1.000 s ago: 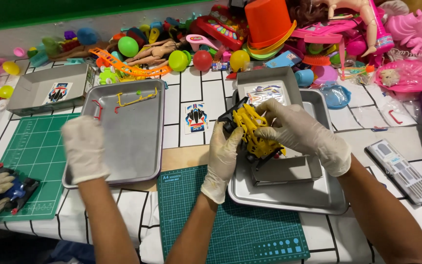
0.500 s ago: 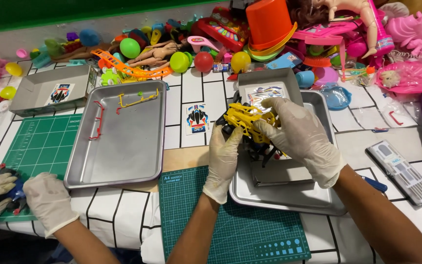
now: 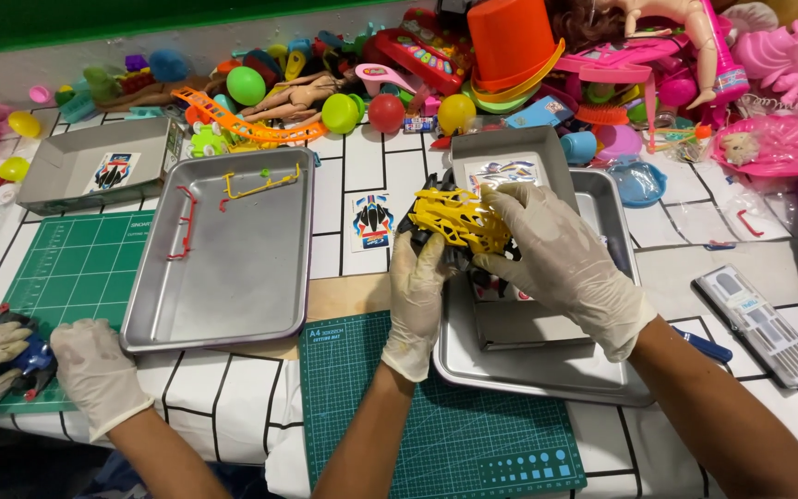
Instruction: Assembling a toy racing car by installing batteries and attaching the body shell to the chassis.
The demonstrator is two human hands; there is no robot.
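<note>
While both gloved hands grip it, the yellow toy car [image 3: 459,222] gets put together.
Left hand [image 3: 417,286] and right hand [image 3: 556,263] clamp fingers on it above the metal tray [image 3: 602,379]; pressing its parts together looks next.

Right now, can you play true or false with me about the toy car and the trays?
1. Both gloved hands, left hand and right hand, hold a yellow and black toy car. True.
2. The car is red. False: its shell is yellow.
3. The left tray holds thin red and yellow plastic pieces. True.
4. The orange bucket stands on the green cutting mat. False: it sits among the toys at the back.
</note>
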